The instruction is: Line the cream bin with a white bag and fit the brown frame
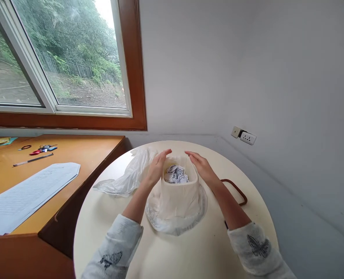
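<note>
A small cream-coloured bin with rounded corners (180, 193) stands upright on a round off-white tabletop (172, 257), its mouth open. A thin, whitish translucent plastic liner (176, 228) drapes over its outside, the loose edge spread wrinkled around the base. Crumpled white paper with dark marks (176, 174) lies inside the bin.

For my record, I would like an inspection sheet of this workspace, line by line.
Surface: round whitish table.
Work things: plastic-draped container, crumpled paper inside; translucent bag on its left.
Clutter: brown frame, partly hidden; on the desk, written sheets, a pen, a small red item.
Hands: left hand and right hand flank the container, fingers extended; contact unclear.
Cables: nothing seen.
Surroundings: window, wall sockets.
</note>
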`<state>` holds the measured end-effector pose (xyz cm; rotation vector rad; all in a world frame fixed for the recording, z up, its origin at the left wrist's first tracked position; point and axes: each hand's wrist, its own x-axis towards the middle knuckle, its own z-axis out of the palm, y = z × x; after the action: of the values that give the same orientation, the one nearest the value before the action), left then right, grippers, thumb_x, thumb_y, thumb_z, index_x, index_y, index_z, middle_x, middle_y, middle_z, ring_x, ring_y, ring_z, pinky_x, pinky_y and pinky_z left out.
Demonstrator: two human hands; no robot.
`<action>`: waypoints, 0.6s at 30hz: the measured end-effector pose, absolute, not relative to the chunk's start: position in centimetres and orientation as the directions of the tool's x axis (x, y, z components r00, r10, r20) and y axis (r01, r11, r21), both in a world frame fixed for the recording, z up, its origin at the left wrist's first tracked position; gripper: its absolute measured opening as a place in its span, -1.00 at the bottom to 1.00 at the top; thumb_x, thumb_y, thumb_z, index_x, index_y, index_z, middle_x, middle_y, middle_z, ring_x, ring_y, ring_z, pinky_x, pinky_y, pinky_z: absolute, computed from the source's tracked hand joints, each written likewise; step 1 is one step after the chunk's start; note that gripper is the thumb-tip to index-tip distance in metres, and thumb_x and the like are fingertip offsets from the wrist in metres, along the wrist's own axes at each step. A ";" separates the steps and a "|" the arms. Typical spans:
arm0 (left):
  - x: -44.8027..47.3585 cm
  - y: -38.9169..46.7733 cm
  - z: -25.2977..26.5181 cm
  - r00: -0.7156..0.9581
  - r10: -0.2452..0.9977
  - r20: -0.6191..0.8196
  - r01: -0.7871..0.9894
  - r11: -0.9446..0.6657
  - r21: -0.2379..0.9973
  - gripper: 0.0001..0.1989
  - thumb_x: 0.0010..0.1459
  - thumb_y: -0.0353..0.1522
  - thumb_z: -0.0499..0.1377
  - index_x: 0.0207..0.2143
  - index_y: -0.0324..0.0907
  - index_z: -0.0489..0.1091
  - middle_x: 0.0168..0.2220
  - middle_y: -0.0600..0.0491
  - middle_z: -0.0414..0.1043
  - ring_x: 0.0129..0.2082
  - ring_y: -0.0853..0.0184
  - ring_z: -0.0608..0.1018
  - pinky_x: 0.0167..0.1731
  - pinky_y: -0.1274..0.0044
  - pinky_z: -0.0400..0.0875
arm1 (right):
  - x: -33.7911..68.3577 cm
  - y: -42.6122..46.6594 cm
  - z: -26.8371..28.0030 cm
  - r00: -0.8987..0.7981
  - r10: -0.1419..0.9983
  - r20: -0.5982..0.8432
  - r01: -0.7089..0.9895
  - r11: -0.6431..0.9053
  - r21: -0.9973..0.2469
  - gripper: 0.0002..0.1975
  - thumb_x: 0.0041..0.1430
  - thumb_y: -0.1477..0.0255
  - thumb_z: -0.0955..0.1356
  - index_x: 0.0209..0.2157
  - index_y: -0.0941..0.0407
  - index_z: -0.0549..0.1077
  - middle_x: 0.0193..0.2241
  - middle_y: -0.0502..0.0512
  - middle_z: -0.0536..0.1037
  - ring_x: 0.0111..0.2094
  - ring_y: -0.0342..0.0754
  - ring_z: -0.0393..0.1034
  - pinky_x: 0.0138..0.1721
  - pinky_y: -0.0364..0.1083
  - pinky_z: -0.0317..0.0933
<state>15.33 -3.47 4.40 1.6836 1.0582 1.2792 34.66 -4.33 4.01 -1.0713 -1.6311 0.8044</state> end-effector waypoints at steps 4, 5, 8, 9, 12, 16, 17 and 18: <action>15.7 -3.0 4.8 0.234 0.946 0.224 0.274 -0.285 0.918 -0.46 0.16 -0.07 -0.11 -0.10 -0.28 0.40 -0.01 -0.12 0.38 0.05 0.18 0.36 0.07 0.40 0.16 | 33.0 -2.9 4.2 -0.234 0.948 0.216 0.327 0.286 -0.901 -0.63 0.18 0.21 0.19 -0.10 0.03 0.46 0.10 0.07 0.28 0.14 -0.07 0.07 0.16 -0.03 -0.11; 15.8 -3.0 4.8 0.229 0.949 0.216 0.284 -0.277 0.918 -0.47 0.16 -0.08 -0.10 -0.11 -0.29 0.40 -0.03 -0.13 0.40 0.03 0.18 0.38 0.05 0.40 0.17 | 33.0 -2.7 4.1 -0.238 0.949 0.205 0.331 0.277 -0.902 -0.64 0.18 0.21 0.19 -0.11 0.03 0.47 0.08 0.07 0.30 0.13 -0.07 0.09 0.16 -0.03 -0.10; 15.8 -2.7 4.3 0.181 0.957 0.229 0.271 -0.272 0.923 -0.51 0.16 -0.10 -0.08 -0.15 -0.27 0.41 -0.07 -0.11 0.42 -0.01 0.20 0.40 0.02 0.42 0.19 | 33.0 -2.5 3.7 -0.227 0.947 0.228 0.312 0.292 -0.904 -0.64 0.17 0.23 0.19 -0.12 0.04 0.47 0.01 0.07 0.37 0.08 -0.07 0.16 0.13 -0.04 -0.05; 15.8 -2.6 4.1 0.158 0.959 0.233 0.261 -0.268 0.927 -0.53 0.16 -0.11 -0.07 -0.16 -0.26 0.41 -0.08 -0.09 0.42 -0.01 0.21 0.39 0.02 0.42 0.19 | 33.0 -2.5 3.6 -0.223 0.946 0.235 0.308 0.297 -0.904 -0.64 0.17 0.23 0.19 -0.12 0.04 0.48 0.01 0.07 0.38 0.07 -0.07 0.17 0.12 -0.05 -0.05; 15.6 -2.1 3.4 0.125 0.967 0.220 0.222 -0.244 0.944 -0.58 0.12 -0.12 -0.02 -0.16 -0.22 0.40 -0.08 -0.05 0.43 -0.03 0.21 0.40 -0.02 0.42 0.23 | 33.1 -2.4 3.5 -0.205 0.949 0.238 0.311 0.294 -0.904 -0.65 0.16 0.25 0.19 -0.13 0.05 0.48 0.01 0.08 0.38 0.07 -0.07 0.18 0.11 -0.06 -0.04; 15.3 -1.7 2.3 0.157 0.971 0.182 0.180 -0.210 0.961 -0.51 0.13 -0.07 -0.07 -0.17 -0.24 0.43 -0.17 -0.06 0.49 -0.12 0.20 0.47 -0.13 0.41 0.34 | 33.3 -2.0 3.2 -0.121 0.976 0.182 0.320 0.212 -0.923 -0.67 0.14 0.28 0.22 -0.11 0.05 0.45 0.02 0.07 0.39 0.07 -0.05 0.18 0.10 -0.05 -0.03; 15.3 -1.6 1.9 0.140 0.969 0.202 0.184 -0.226 0.957 -0.48 0.14 -0.05 -0.10 -0.18 -0.23 0.44 -0.22 -0.06 0.51 -0.16 0.19 0.49 -0.16 0.40 0.37 | 33.3 -1.9 3.1 -0.112 0.980 0.163 0.313 0.191 -0.930 -0.67 0.13 0.28 0.22 -0.13 0.06 0.45 0.00 0.07 0.41 0.07 -0.05 0.19 0.09 -0.06 -0.02; 15.3 -1.5 1.6 0.106 0.968 0.227 0.199 -0.244 0.949 -0.45 0.14 -0.02 -0.12 -0.19 -0.23 0.45 -0.27 -0.06 0.53 -0.20 0.17 0.51 -0.20 0.39 0.39 | 33.4 -1.8 3.0 -0.111 0.983 0.145 0.304 0.172 -0.937 -0.67 0.13 0.27 0.22 -0.16 0.07 0.46 -0.03 0.07 0.43 0.04 -0.04 0.22 0.07 -0.07 0.01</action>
<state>15.29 -1.48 1.64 1.5830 1.1782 1.2127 33.39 -1.82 3.04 -1.2678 -1.5779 0.9827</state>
